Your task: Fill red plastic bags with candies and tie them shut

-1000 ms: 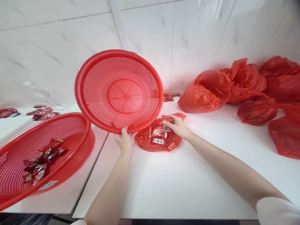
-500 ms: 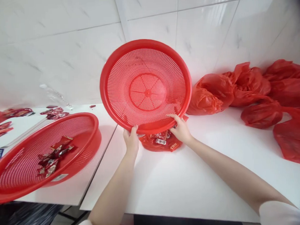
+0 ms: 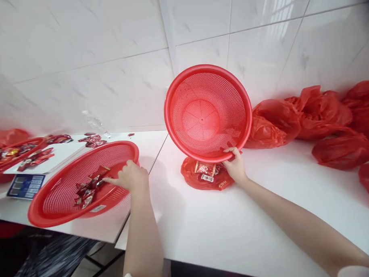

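My right hand (image 3: 236,167) grips the lower right rim of an empty red mesh basket (image 3: 202,117), thumb inside. That basket is tipped up with its opening facing me. Under its lower edge lies a red plastic bag (image 3: 190,179) with red snack packets (image 3: 205,169) on or in it. My left hand (image 3: 129,176) is over the right side of a second red basket (image 3: 48,214), one finger stretched toward the small wrapped packets (image 3: 89,190) inside and nothing visible in its grasp. Whether it touches the rim cannot be made out.
Several full red plastic bags (image 3: 271,123) line the wall at right. On the left are a scale with a blue panel (image 3: 25,186), packets (image 3: 35,160) on its white plate, and another red basket (image 3: 41,141). A clear plastic bottle (image 3: 94,121) stands behind.
My left hand has let go of the tipped basket and moved left over the second basket. My right hand still holds the first. The view has turned left.
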Available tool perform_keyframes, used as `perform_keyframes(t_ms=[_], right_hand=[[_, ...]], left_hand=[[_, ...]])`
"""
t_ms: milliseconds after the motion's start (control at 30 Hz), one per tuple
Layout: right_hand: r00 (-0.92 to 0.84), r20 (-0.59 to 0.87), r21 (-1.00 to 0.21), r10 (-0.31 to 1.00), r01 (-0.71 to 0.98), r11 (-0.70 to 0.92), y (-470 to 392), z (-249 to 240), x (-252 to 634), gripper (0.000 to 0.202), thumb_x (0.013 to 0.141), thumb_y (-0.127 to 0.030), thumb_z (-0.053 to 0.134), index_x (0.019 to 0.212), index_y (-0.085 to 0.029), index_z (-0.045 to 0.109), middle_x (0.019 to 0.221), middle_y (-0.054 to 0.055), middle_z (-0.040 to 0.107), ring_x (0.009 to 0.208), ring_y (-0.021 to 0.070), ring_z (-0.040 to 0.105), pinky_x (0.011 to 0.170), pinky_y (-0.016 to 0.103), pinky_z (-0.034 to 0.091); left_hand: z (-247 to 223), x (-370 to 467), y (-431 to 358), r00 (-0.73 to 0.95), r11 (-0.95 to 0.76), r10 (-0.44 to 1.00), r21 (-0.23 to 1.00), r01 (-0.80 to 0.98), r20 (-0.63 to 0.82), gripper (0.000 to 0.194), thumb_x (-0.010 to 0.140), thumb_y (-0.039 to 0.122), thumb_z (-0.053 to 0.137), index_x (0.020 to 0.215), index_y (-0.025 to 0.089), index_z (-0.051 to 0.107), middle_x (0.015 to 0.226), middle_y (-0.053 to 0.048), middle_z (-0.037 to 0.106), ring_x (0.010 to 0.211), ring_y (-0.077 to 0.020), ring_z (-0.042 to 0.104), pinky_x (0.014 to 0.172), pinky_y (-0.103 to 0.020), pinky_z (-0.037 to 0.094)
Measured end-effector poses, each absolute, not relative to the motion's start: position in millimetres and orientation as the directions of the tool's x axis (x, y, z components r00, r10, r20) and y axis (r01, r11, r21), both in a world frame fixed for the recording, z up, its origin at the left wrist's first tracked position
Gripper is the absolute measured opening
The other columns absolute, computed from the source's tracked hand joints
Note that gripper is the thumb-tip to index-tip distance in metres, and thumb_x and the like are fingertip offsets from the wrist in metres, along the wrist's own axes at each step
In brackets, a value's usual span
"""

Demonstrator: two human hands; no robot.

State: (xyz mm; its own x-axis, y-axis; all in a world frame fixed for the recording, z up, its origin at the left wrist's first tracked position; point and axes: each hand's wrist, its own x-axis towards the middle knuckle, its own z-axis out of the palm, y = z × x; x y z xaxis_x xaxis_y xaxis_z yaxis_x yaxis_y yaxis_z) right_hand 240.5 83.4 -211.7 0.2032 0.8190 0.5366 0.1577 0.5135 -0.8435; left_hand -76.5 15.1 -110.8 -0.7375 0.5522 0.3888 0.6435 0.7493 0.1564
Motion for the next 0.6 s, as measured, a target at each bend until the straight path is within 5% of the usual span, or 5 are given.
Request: perform_keyframes(t_ms=[100,367,600], right_hand=[[0.197,0.536,-0.844,0.821,0.142,0.517,84,-211,241,0.022,0.067,-0.022,0.064,0.088,-0.019,0.057,0.088,0.002,0.063,0.084,0.0201,0.06,0.081,0.034,0.047],[0.195,0.5,-0.866,0.844,0.09,0.492,79,-209,238,0.025,0.068,-0.026,0.067,0.09,-0.02,0.058,0.089,0.002,0.063,0.082,0.0196,0.06,0.079,0.034,0.049],[0.17,0.562,-0.827,0.81,0.094,0.554,73,-199,237,0.022,0.07,-0.025,0.067,0.089,-0.02,0.059,0.089,0.002,0.063,0.085,0.02,0.061,0.08,0.035,0.05]], left_hand=[[-116,-77,17,-0.649,0.702,0.602,0.08,0.708,0.464,0.031,0.07,0.006,0.052,0.098,0.013,0.063,0.086,-0.016,0.071,0.099,-0.0346,0.064,0.11,-0.061,0.012],[-122,-44,19,-0.251,0.321,0.804,-0.037,0.946,0.539,0.037,0.074,0.005,0.046,0.101,0.02,0.065,0.076,-0.006,0.069,0.086,-0.0244,0.065,0.116,-0.049,0.014],[-133,-30,27,-0.078,0.046,0.813,0.069,0.997,0.578,0.038,0.077,0.003,0.045,0.102,0.02,0.066,0.09,-0.006,0.07,0.098,-0.0254,0.062,0.115,-0.063,0.001]])
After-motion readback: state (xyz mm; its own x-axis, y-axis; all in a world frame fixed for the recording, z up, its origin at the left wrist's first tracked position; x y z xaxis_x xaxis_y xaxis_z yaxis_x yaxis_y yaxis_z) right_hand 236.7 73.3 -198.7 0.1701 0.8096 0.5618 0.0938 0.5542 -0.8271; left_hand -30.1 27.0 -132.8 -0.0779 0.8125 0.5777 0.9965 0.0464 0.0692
